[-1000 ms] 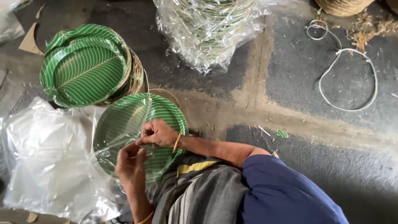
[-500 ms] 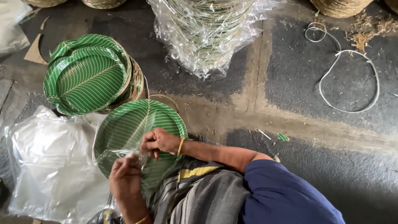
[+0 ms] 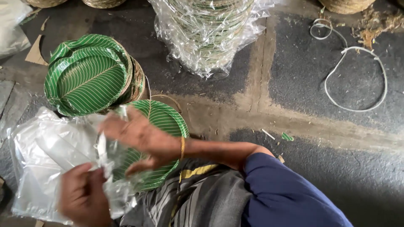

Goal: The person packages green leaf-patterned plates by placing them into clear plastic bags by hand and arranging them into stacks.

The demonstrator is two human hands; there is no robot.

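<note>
Two hands [image 3: 139, 136] work a clear bag [image 3: 46, 155] over dusty grey floor [image 3: 303, 75].

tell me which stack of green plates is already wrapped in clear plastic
The tall stack at the top centre, wholly sheathed in crinkled clear plastic. The stack at left and the plates under the hands are bare.

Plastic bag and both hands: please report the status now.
Left hand grips clear plastic bag. Right hand open, spread on the bag over green leaf-print plates. Second plate stack beside, wrapped stack beyond.
</note>
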